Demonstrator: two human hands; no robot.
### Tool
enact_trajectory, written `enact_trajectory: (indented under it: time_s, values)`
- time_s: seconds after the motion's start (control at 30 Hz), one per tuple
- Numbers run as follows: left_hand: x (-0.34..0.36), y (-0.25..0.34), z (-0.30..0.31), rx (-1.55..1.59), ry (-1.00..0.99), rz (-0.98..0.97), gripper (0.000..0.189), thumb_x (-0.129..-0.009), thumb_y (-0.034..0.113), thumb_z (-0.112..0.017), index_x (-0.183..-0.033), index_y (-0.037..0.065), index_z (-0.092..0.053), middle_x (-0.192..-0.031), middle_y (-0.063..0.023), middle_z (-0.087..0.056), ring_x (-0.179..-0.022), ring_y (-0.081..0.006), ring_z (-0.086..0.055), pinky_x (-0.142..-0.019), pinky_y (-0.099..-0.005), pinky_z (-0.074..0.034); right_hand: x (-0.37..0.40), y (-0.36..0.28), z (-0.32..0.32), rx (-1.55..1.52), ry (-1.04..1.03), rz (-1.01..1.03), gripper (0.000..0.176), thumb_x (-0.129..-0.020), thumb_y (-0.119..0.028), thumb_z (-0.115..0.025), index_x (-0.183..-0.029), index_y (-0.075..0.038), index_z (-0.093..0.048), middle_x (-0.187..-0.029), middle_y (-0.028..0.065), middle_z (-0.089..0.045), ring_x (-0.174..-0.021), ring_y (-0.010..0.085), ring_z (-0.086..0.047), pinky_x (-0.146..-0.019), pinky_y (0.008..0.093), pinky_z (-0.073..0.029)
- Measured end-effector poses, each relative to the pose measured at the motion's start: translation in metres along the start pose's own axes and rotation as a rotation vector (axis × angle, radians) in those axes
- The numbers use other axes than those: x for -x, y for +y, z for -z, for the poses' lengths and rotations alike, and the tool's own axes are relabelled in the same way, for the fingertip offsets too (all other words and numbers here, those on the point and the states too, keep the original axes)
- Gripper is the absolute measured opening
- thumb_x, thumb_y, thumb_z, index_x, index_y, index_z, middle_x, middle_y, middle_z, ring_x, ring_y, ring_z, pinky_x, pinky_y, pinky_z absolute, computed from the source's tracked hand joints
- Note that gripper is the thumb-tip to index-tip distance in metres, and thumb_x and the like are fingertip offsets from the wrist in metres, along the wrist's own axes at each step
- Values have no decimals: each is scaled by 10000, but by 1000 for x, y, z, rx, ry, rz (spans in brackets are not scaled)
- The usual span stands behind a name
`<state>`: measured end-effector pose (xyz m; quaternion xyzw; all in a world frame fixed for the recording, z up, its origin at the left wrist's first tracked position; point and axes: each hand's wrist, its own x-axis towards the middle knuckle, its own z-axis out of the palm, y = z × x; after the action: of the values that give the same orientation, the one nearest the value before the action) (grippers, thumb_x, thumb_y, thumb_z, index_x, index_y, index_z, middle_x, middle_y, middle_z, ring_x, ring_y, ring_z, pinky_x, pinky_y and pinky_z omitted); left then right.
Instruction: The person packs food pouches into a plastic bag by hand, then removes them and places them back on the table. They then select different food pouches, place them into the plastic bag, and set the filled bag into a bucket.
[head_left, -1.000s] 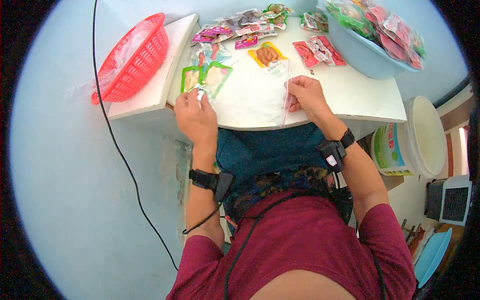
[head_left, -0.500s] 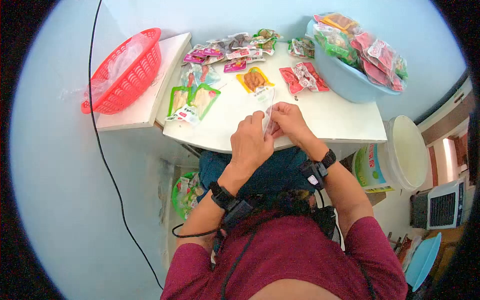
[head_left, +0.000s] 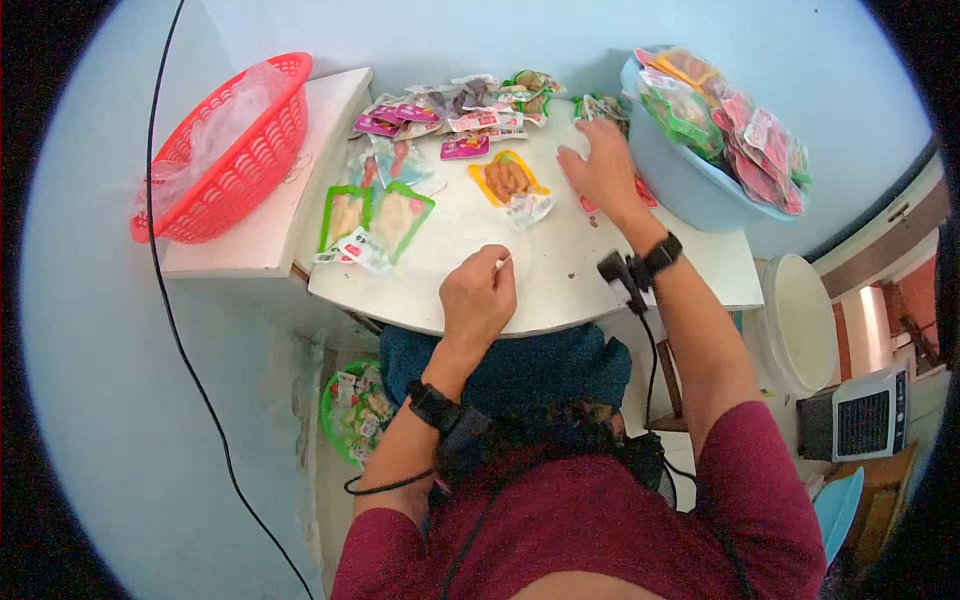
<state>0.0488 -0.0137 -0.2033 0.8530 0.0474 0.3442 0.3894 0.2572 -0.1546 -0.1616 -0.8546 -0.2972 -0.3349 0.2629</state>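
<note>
My left hand (head_left: 480, 292) is closed in a pinch over the front of the white table (head_left: 420, 285). A thin, pale edge of a clear plastic bag (head_left: 506, 262) shows at its fingertips; the rest of the bag is hard to see. My right hand (head_left: 600, 168) reaches over the red packets (head_left: 645, 192), thumb and fingers apart, and hides most of them. Just beyond its fingertips lie green-edged packets (head_left: 603, 108). Between the hands and the back pile rests a yellow-edged packet of brown food (head_left: 507, 180).
At the left lie two green-edged packets (head_left: 400, 222); behind them is a pile of purple and white packets (head_left: 415, 112). A red basket (head_left: 240, 160) holds clear plastic. The blue basin (head_left: 670, 170) is heaped with packets. A white bucket (head_left: 800, 320) stands at the right.
My right hand has let go of the clear plastic bag and moved forward and right over the red packets, its fingers spreading. My left hand has shifted slightly left, still pinched.
</note>
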Motion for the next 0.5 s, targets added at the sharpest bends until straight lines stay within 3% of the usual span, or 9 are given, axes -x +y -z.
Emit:
enact_trajectory:
  time_s: [0.03,0.13,0.23,0.43,0.5]
  values:
    - [0,-2,0,26,-16,28,70,-810,91,-655,-866,53,-637,-609,-126,-588,-514,-246,-569,-516,-351,-443,-12,6,-8,73,52,46,442,-793,-267,-705,-1113,22,-608,-1213,312,-525,-1142,402,-522,-911,497,-447]
    - [-2,-4,3,59,-55,82,70,-812,100,-664,-858,50,-644,-587,-114,-574,-485,-211,-542,-499,-332,-426,-44,23,-21,206,-98,-95,556,-778,-332,-716,-1150,50,-560,-1278,345,-456,-1155,461,-486,-949,504,-427]
    - [-4,-1,7,102,-85,131,71,-814,99,-667,-856,46,-645,-575,-108,-566,-470,-189,-527,-485,-319,-414,-69,35,-38,325,-125,-240,560,-773,-353,-708,-1123,62,-570,-1269,347,-461,-1131,467,-498,-978,501,-410]
    - [-3,-5,6,213,-77,192,69,-832,80,-658,-867,24,-641,-569,-70,-545,-479,-106,-476,-469,-277,-388,-112,55,-59,440,-448,-373,617,-777,-400,-639,-1156,80,-561,-1319,331,-443,-1169,475,-485,-1027,539,-363]
    - [-5,-2,9,234,-82,212,70,-834,78,-659,-870,20,-641,-575,-67,-549,-484,-97,-472,-467,-270,-384,-107,64,-70,431,-321,-444,649,-764,-424,-630,-1180,69,-567,-1338,319,-443,-1190,472,-484,-1064,519,-336]
